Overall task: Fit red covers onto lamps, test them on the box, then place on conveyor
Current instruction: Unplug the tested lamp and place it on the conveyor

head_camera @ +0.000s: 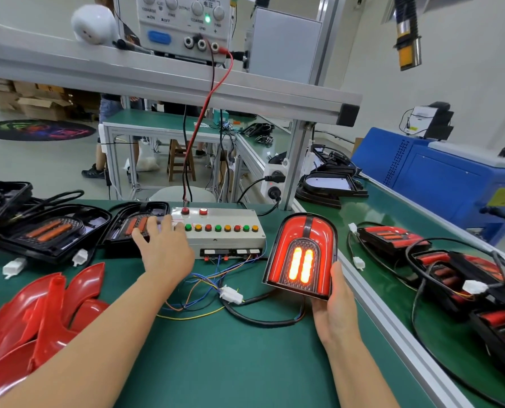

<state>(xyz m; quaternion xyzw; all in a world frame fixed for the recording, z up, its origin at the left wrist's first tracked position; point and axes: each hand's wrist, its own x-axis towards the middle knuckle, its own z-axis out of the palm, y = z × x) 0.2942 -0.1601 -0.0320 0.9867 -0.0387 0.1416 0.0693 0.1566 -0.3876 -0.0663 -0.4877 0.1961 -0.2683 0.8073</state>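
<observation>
Fingers (pixel 157 228) of left hand (pixel 164 251) spread over test box (pixel 230 240); right hand (pixel 338 307) fingers hidden behind lit lamp (pixel 301 254).

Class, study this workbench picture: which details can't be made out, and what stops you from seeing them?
Head view only:
- Which button on the test box the left hand presses: fingers cover it.
- Back of the lit lamp in the right hand: faces away.
- Power supply dial labels: blurred, top cut off.
- Red covers: cropped by left edge, count unclear.

Pale walls (pixel 466 69) and a grey floor (pixel 54 160); a wooden stool (pixel 180 160) stands by a green-topped bench (pixel 151 120), cardboard boxes (pixel 36 101) behind
</observation>
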